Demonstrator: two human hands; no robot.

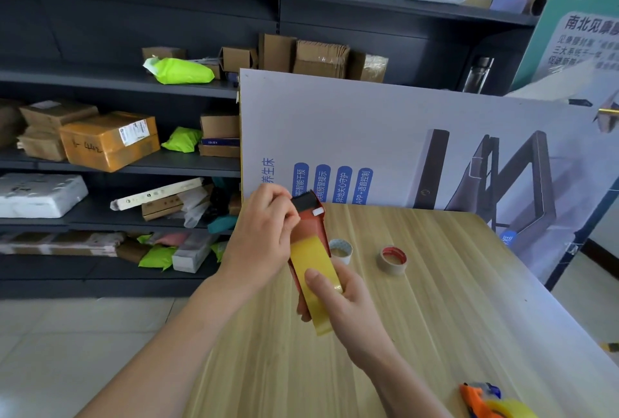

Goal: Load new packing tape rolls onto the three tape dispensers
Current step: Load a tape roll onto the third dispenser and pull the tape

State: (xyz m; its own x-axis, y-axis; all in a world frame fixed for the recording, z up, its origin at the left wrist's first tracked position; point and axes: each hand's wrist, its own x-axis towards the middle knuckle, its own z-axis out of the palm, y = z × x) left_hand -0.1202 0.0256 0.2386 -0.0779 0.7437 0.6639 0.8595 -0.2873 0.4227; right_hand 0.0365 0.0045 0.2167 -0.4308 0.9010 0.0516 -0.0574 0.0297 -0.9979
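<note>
I hold a red tape dispenser (311, 226) above the wooden table (435, 310), with a yellow tape roll (311, 265) seated in it. My right hand (338, 297) grips the roll and the dispenser's lower end, thumb on the tape. My left hand (264, 240) pinches at the black head of the dispenser near its top. On the table behind lie a spent white core (341, 250) and a nearly used-up roll with a red core (392, 260). An orange dispenser with a yellow roll (492, 402) lies at the bottom right.
A large printed board (418, 136) leans upright along the table's far edge. Grey shelves (117, 163) with cardboard boxes and green parcels fill the left. Tiled floor lies left of the table.
</note>
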